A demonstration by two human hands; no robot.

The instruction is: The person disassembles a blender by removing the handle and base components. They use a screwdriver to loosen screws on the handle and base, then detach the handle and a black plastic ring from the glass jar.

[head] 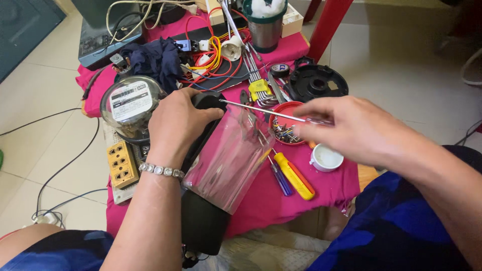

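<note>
A person's left hand, a beaded bracelet at the wrist, wraps its curled fingers over the black base end of a clear blender jar tilted on its side above a tabletop draped in pink cloth. The right hand pinches the handle end of a thin metal screwdriver between thumb and fingertips, its remaining fingers loosely bent; the shaft's tip reaches the jar's dark base. Just beyond the jar sits a red lid full of small screws, with a yellow-handled screwdriver and a white cap nearby. A round glass-domed electric meter and a yellow socket strip lie beside the left hand.
</note>
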